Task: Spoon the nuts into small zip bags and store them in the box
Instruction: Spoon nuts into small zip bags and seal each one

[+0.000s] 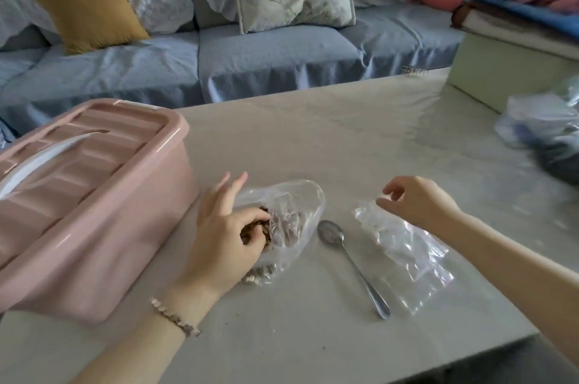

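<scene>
- A yellow cushion (84,4) leans at the far left of a long sofa (250,54) draped in a pale blue cover, which runs across the back of the room.
- A pink plastic box (87,195) stands at the left edge of a pale grey table (344,133). Its ridged lid is on, with a white handle lying across the top.
- The person's left hand (225,227), with a beaded bracelet (174,318) at the wrist, lies just beside the box. Its thumb and forefinger curl into the open mouth of a clear bag of nuts (291,217) and pinch there, while the other fingers point away, straight.
- The bag of nuts lies on its side on the table, between the box and a spoon — brown nuts show at its mouth and under the hand.
- A pale patterned cushion (294,4) lies on the sofa, behind the middle of the table.
- A metal spoon (351,261) lies flat on the table, bowl up and away from the person, handle toward them.
- A small stack of empty clear zip bags (404,255) lies just right of the spoon.
- The right hand (413,198) hovers at the far end of the zip bags, fingers loosely curled, holding nothing — whether a fingertip touches the plastic cannot be told.
- At the far right, a pale green box (501,70) and a crumpled plastic bag (542,126) are on the table, both blurred.
</scene>
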`<state>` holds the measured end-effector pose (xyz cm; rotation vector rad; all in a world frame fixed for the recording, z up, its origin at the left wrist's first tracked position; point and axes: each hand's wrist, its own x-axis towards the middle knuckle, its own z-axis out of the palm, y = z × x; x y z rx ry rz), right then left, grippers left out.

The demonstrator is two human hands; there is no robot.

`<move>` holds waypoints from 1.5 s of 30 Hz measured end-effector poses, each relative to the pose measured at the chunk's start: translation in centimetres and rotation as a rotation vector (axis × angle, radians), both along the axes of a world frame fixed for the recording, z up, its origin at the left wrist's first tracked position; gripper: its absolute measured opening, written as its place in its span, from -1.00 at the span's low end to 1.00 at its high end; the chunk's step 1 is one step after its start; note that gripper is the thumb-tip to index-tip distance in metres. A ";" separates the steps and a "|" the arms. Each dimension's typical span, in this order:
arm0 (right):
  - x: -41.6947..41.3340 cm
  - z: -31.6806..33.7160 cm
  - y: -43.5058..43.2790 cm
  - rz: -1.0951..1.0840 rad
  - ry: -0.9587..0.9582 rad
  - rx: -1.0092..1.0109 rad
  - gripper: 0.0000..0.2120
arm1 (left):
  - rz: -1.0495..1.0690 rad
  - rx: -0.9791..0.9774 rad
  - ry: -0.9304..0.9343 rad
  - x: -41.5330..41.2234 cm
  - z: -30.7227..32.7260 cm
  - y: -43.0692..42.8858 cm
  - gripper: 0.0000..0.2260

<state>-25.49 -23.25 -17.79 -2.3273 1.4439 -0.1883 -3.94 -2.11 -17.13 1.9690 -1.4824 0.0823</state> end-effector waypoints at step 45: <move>-1.6 -6.4 5.6 0.212 -0.144 -0.561 -0.87 | 0.028 0.401 0.632 -7.1 -3.8 1.0 -0.85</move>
